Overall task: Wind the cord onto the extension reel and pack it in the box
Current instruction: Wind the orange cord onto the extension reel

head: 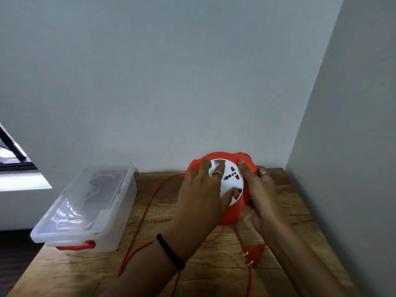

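A round orange extension reel (235, 215) with a white socket face (232, 179) is held tilted above the far right of the wooden table (192, 271). My left hand (201, 194) lies across its face with the fingers on the white disc and the thumb in a recess. My right hand (263, 196) grips the reel's right rim. The orange cord (145, 211) trails loose over the table to the left and off the front edge. Its orange plug (254, 254) lies on the table below the reel.
A clear plastic box (85, 209) with its lid on and an orange latch stands at the table's left edge. Walls close in behind and to the right. A window shows at far left.
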Available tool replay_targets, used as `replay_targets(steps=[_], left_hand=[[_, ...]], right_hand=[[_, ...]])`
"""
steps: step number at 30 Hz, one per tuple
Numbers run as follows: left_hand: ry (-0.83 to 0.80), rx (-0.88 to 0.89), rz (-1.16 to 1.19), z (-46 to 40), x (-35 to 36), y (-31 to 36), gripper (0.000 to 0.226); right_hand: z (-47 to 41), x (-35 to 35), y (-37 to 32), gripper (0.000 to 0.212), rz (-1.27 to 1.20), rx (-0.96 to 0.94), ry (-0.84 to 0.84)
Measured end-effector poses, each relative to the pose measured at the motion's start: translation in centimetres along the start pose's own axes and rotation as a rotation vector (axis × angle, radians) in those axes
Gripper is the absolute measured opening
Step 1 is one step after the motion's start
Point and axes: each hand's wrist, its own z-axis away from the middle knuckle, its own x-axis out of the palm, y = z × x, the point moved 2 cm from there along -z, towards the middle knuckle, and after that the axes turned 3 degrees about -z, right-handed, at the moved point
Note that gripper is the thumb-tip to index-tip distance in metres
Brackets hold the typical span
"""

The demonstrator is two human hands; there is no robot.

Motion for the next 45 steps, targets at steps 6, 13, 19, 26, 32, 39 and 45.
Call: replay_targets(steps=[6,13,19,26,32,39,45], left_hand=[[0.018,-0.047,-0.029,-0.4,1.3,1.5,0.059],[-0.003,-0.202,-0.026,0.9,2.7,1.3,0.062],[-0.048,-0.202,-0.004,0.6,2.8,1.1,0.066],[-0.081,-0.266,0.199,-0.2,2.9,0.4,0.062],[-0.012,-0.232,0.361,0.0,3.9,0.1,0.065],[0.091,-0.039,0.131,-0.4,2.6,-0.3,0.068],[-0.097,0.308,-0.270,-0.4,0.3,-0.9,0.068]], right_hand=[[0.2,0.6,1.6,0.033,-0.092,0.013,0.065],[0.5,0.5,2.5,0.016,-0.155,-0.026,0.105],[0.7,0.4,2.7,0.015,-0.103,-0.085,0.133],[1.0,-0.2,3.1,0.012,0.077,-0.226,0.080],[1.5,-0.5,2.5,0.020,0.297,-0.479,0.045],[0.8,0.2,1.3,0.020,0.213,-0.519,-0.004],[-0.9,-0.4,0.0,0.012,0.183,-0.209,-0.103]])
